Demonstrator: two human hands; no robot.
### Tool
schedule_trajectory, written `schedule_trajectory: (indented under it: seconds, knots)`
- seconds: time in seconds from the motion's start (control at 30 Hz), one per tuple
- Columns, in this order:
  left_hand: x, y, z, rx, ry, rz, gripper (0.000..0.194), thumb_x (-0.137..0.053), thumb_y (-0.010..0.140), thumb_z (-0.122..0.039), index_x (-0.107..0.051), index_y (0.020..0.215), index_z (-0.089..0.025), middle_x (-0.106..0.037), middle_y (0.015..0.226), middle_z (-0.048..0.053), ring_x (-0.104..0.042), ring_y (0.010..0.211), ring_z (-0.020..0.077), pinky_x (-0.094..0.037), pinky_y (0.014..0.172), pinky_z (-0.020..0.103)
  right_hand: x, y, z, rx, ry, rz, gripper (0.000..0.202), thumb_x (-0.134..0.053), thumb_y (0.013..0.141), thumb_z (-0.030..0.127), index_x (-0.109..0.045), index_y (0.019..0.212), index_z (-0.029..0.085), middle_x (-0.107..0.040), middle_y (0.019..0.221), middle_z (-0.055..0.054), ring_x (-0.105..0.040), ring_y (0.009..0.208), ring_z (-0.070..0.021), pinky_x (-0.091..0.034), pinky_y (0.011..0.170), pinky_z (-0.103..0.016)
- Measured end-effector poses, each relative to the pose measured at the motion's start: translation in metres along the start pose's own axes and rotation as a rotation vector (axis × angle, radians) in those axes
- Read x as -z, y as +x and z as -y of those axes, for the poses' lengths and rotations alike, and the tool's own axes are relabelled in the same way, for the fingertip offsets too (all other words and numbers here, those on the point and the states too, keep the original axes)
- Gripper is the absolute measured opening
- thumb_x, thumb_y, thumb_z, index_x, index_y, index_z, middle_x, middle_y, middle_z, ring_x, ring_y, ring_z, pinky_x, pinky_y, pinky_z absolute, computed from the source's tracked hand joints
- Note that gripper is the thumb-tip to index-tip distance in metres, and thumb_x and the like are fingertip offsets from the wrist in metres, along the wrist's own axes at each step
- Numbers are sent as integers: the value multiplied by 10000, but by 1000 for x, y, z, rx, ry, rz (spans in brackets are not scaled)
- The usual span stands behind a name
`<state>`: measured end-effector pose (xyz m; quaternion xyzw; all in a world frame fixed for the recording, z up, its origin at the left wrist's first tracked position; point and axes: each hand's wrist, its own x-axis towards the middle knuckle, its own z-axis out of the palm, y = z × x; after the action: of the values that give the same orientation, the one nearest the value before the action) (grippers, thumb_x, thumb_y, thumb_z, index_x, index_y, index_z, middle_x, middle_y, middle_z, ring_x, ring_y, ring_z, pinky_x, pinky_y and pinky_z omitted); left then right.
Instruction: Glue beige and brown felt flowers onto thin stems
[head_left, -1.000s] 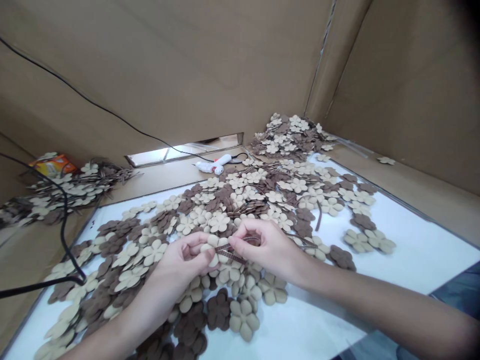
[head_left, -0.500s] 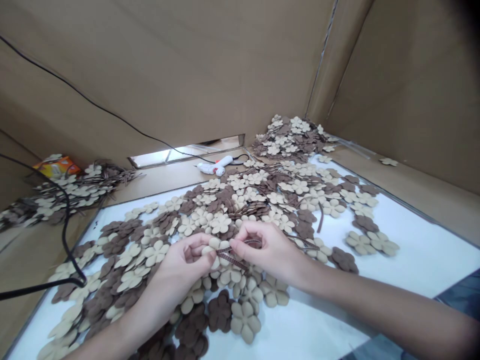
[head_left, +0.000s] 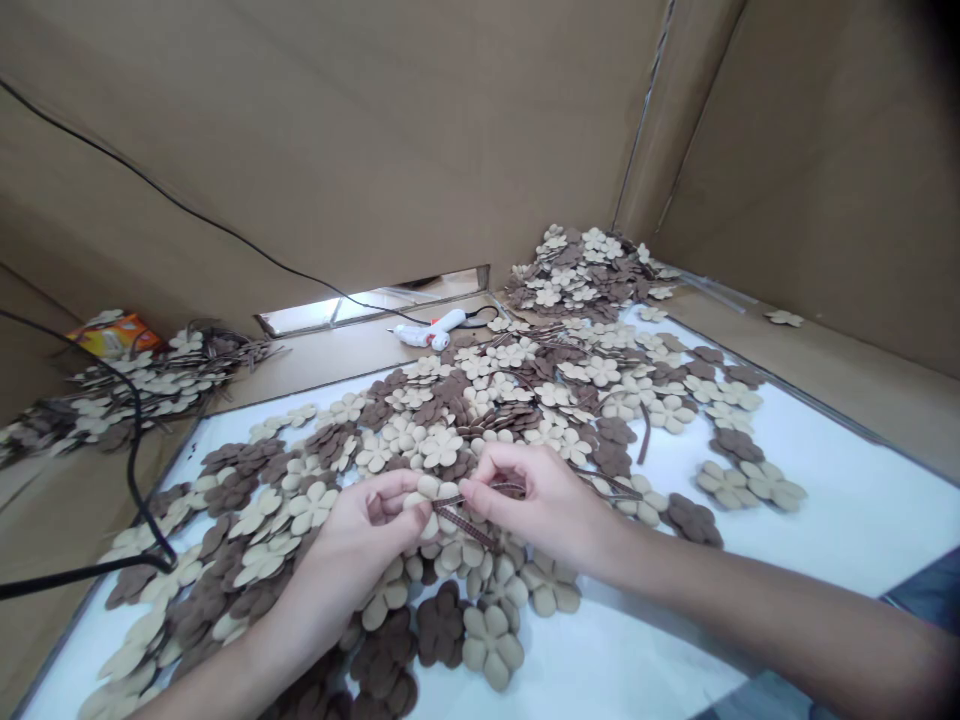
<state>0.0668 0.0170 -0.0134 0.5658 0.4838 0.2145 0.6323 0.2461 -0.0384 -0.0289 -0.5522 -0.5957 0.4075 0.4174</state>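
My left hand (head_left: 382, 522) pinches a beige fabric flower (head_left: 429, 490) by its edge, thumb in front and fingers behind. Close beside it, my right hand (head_left: 525, 495) is closed, thumb against forefinger, on a thin brown stitched ribbon (head_left: 466, 525). One end of the ribbon lies across the held flower; another part hangs below between the hands. Its exact contact with the flower is too small to tell. Under and around both hands lie heaped beige and brown flowers, among them a brown flower (head_left: 440, 622) and a beige flower (head_left: 492, 645) in front.
A white glue gun (head_left: 429, 330) rests by the back wall opening. A black cable (head_left: 139, 450) loops at the left. More flowers are piled at the back right (head_left: 589, 270) and back left, near an orange packet (head_left: 120, 335). Cardboard walls (head_left: 337, 150) enclose the white table surface (head_left: 840, 480).
Both hands keep the same grip on the flower and ribbon, with hardly any motion. The view has shifted very slightly.
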Motion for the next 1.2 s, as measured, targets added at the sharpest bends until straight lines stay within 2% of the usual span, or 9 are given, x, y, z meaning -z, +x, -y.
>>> schedule_trajectory:
  seconds: [0.23,0.4,0.67,0.8,0.97,1.07,1.2]
  knots:
    - [1,1,2,-16,-26,10,186,-694,723,-328,-676,836,-181,-683,665,-20,-667,683,152,-554,728,242,0,-2,2,24,32,32,123,-538,831,290,-588,769,196,-628,768,16,-568,730,-133,-419,663,-236]
    - [0,1,1,-10,-49,2,258,-740,692,-320,-667,889,-172,-736,791,25,-682,706,149,-568,709,219,1,-3,6,32,-72,57,160,-605,785,358,-593,790,198,-624,713,26,-555,664,-119,-399,593,-215]
    - [1,2,5,-4,-60,20,352,-739,698,-332,-641,990,-161,-733,947,54,-701,781,177,-581,719,237,0,-2,3,84,-182,64,217,-518,856,370,-604,769,191,-618,721,25,-533,656,-104,-370,592,-207]
    - [-1,4,7,-7,-98,5,343,-737,696,-315,-629,976,-149,-730,902,48,-702,760,177,-592,704,258,-2,-2,2,72,-198,68,202,-528,853,374,-594,778,198,-603,696,42,-519,640,-90,-365,587,-194]
    - [-4,1,8,51,-160,-131,411,-743,664,-216,-577,1028,-125,-709,723,26,-707,672,197,-598,652,284,0,-3,4,72,-194,63,200,-506,871,350,-585,767,198,-594,693,52,-508,633,-78,-360,573,-184]
    - [-3,-1,8,62,-223,-120,388,-685,703,-209,-549,1055,-116,-717,707,45,-712,677,221,-597,668,320,0,-3,4,70,-172,71,208,-500,877,355,-586,768,200,-597,692,55,-503,622,-76,-360,564,-181]
    - [-2,-2,7,45,-262,-107,302,-648,709,-209,-565,984,-119,-716,656,48,-704,618,216,-590,633,317,-1,-3,2,69,-154,82,217,-496,880,364,-586,771,198,-586,676,54,-489,600,-74,-355,546,-182]
